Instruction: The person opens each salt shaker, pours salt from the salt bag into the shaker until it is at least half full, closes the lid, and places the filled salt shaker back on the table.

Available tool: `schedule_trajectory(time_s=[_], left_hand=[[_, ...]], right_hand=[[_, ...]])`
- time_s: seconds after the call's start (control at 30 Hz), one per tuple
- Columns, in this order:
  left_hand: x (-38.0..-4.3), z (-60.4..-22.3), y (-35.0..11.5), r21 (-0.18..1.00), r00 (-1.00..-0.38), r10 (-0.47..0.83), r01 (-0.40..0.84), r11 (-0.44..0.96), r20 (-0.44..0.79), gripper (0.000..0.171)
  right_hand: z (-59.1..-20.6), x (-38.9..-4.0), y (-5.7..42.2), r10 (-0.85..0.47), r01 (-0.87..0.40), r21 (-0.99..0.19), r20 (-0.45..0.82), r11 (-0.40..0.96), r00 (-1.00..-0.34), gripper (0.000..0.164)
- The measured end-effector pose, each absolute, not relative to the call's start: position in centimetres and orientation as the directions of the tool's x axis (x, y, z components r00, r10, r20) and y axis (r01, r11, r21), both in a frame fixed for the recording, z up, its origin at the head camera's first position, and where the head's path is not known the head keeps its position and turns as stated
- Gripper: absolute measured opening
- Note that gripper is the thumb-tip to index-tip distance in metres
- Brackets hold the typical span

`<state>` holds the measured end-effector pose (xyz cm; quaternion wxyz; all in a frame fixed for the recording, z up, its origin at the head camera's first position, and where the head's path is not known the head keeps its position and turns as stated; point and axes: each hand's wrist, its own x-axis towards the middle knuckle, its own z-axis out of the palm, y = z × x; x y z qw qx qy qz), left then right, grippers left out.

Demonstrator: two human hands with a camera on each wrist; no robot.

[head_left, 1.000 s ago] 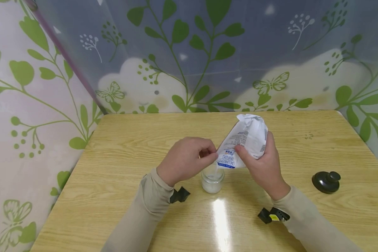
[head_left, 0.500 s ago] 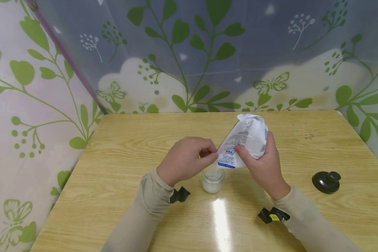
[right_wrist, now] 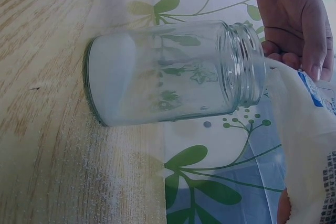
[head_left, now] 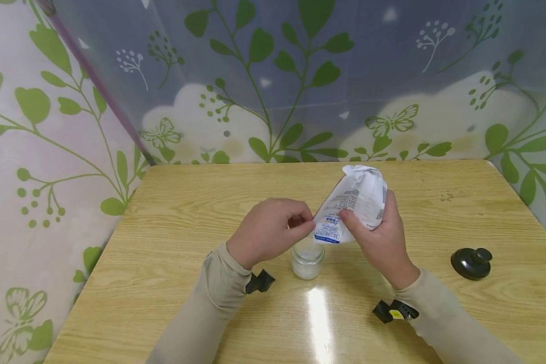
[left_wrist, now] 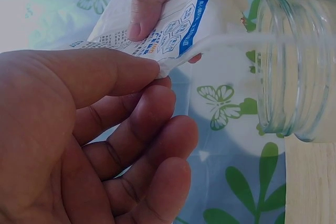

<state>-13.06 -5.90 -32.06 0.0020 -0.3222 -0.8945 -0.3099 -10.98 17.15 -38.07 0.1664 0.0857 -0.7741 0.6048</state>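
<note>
Tilted mouth-down over a glass jar (head_left: 307, 267) is a white printed plastic bag (head_left: 352, 202) with a blue stripe. My right hand (head_left: 384, 242) grips the bag's body, thumb across its front. Thumb and index finger of my left hand (head_left: 271, 227) pinch the corner of the bag's opening; the other fingers curl loosely below in the left wrist view. From that opening a thin white stream (left_wrist: 231, 41) runs into the jar's mouth. A layer of fine white granules (right_wrist: 114, 72) covers the jar's bottom, seen in the right wrist view.
On the wooden table (head_left: 186, 202), a black round knobbed lid (head_left: 470, 263) lies to the right. Fine white grains (right_wrist: 121, 177) are scattered on the tabletop beside the jar. Leaf-patterned cloth (head_left: 273, 101) stands behind and to the left.
</note>
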Motion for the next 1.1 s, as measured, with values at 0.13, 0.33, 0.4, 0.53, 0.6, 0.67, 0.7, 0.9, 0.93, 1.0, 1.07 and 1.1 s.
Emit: schedule_trajectory(time_s=[0.13,0.33,0.4,0.53,0.6,0.67,0.7,0.9,0.93,1.0,1.07,1.1], left_hand=[[-13.04,-32.1,-5.91,0.553,-0.792,0.575,0.578,0.6,0.203,0.012],[-13.04,-32.1,-5.89,0.551,-0.791,0.576,0.581,0.6,0.206,0.012],[-13.06,-32.1,-5.88,0.548,-0.792,0.576,0.58,0.602,0.205,0.012],[-13.08,-32.07,-5.84,0.542,-0.792,0.576,0.581,0.607,0.204,0.012],[-13.09,-32.04,-5.83,0.54,-0.791,0.576,0.582,0.607,0.205,0.012],[-13.08,-32.01,-5.83,0.542,-0.791,0.576,0.582,0.606,0.205,0.012],[-13.08,-32.0,-5.83,0.543,-0.791,0.576,0.582,0.606,0.205,0.012],[-13.06,-32.05,-5.83,0.547,-0.792,0.577,0.578,0.605,0.199,0.012],[-13.07,-32.07,-5.82,0.547,-0.793,0.576,0.578,0.605,0.199,0.012],[-13.08,-32.09,-5.83,0.547,-0.793,0.575,0.578,0.606,0.2,0.012],[-13.07,-32.08,-5.84,0.549,-0.794,0.574,0.576,0.605,0.2,0.012],[-13.06,-32.06,-5.84,0.55,-0.795,0.573,0.575,0.606,0.199,0.012]], right_hand=[[-38.09,-10.96,17.17,0.062,-0.33,-0.909,0.356,0.253,-0.933,0.062],[-37.98,-10.89,17.17,0.063,-0.326,-0.909,0.353,0.26,-0.934,0.062],[-37.96,-10.88,17.18,0.063,-0.325,-0.908,0.352,0.263,-0.934,0.062],[-37.99,-10.93,17.2,0.063,-0.327,-0.908,0.354,0.262,-0.933,0.063],[-37.98,-10.94,17.2,0.062,-0.329,-0.907,0.356,0.262,-0.932,0.063],[-37.94,-10.93,17.19,0.061,-0.332,-0.906,0.359,0.261,-0.931,0.063],[-37.93,-10.93,17.19,0.061,-0.333,-0.906,0.359,0.261,-0.931,0.062],[-37.98,-10.91,17.2,0.057,-0.339,-0.905,0.364,0.258,-0.93,0.062],[-37.97,-10.9,17.21,0.056,-0.339,-0.905,0.365,0.258,-0.929,0.062],[-37.98,-10.9,17.21,0.056,-0.339,-0.905,0.364,0.256,-0.93,0.062],[-38.01,-10.9,17.21,0.056,-0.337,-0.906,0.362,0.256,-0.931,0.062],[-38.0,-10.9,17.2,0.057,-0.336,-0.906,0.362,0.258,-0.931,0.062]])
